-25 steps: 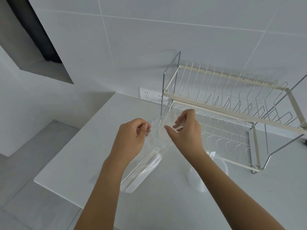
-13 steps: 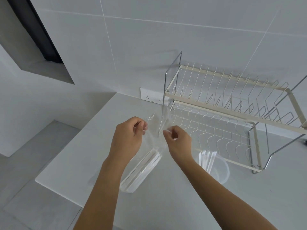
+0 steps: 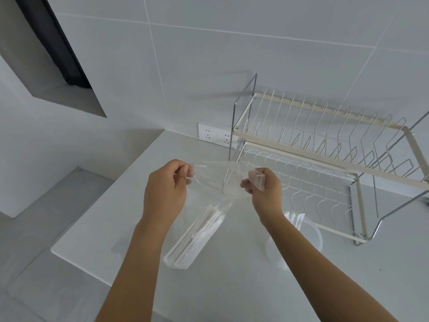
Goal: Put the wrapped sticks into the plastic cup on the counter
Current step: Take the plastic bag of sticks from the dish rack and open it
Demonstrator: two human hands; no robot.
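Both hands are raised over the counter [image 3: 232,287], each gripping the open top of a clear bag [image 3: 210,194] and pulling its mouth wide between them. The left hand [image 3: 166,190] has its fingers curled in, pinching the bag's left edge between thumb and fingertips. The right hand [image 3: 263,190] is likewise curled, pinching the right edge, and a short fold of the plastic stands up over its fingers.

The bag hangs down from the two grips and slants toward the lower left, its bottom end low over the counter or resting on it (which of the two cannot be told). A bundle of wrapped sticks [image 3: 197,238] lies packed in that lower part of the bag, side by side along its length, below and between the two wrists.

The cup [image 3: 311,235] stands on the counter to the right of the bag, partly hidden behind the right forearm; it is clear and wide-mouthed. A few more wrapped sticks [image 3: 296,220] already stand in it, leaning against its near-left rim just beside the right wrist.

Behind the cup a two-tier wire rack [image 3: 325,145] sits against the tiled wall [image 3: 232,66], with nothing visible on its rails. Left of the rack, a double socket [image 3: 216,135] is set low in the wall just above the counter's back edge
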